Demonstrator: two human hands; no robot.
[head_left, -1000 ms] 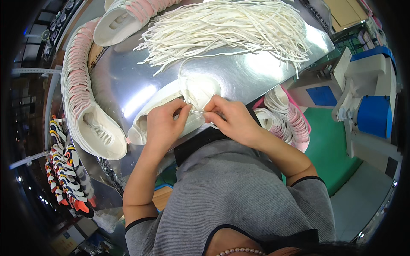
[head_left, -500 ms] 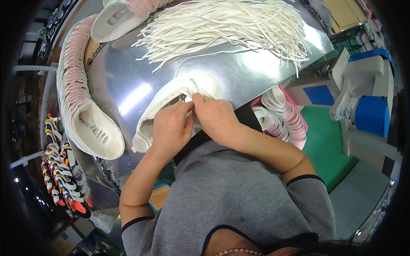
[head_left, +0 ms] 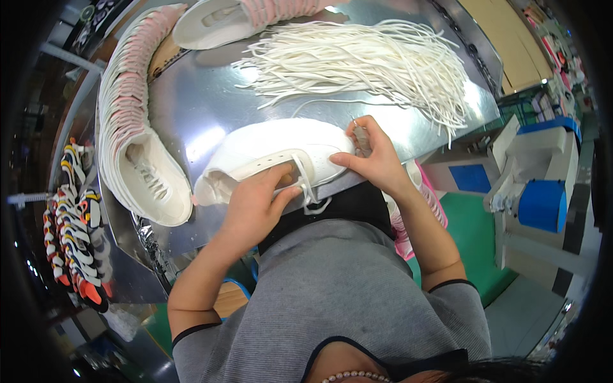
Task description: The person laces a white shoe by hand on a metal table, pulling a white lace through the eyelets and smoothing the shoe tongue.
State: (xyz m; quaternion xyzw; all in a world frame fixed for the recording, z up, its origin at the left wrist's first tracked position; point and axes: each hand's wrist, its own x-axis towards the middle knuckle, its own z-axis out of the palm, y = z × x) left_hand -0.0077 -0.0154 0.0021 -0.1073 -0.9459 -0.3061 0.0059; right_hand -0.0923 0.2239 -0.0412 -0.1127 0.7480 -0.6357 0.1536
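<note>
A white shoe upper (head_left: 274,140) lies on the metal table, toe to the right and heel to the left. Rows of eyelets run along its opening, and a white shoelace (head_left: 305,172) crosses it near the toe, its loose part looping at the near edge. My left hand (head_left: 258,201) grips the near side of the opening, fingers partly inside and thumb beside the lace. My right hand (head_left: 377,156) holds the toe end, thumb on top and index finger curled at its edge. A small greyish thing (head_left: 362,137) shows among its fingers; I cannot make out what it is.
A heap of white laces (head_left: 364,70) lies at the back of the metal table (head_left: 204,102). Nested white-and-pink uppers (head_left: 137,127) curve along the left, with another row (head_left: 223,22) behind. Colourful shoe parts (head_left: 73,223) hang at far left. A machine with blue parts (head_left: 543,204) stands right.
My hands have moved apart, the right one going from the lacing to the toe. The upper now lies turned more sideways, and the lace loop shows at its near edge.
</note>
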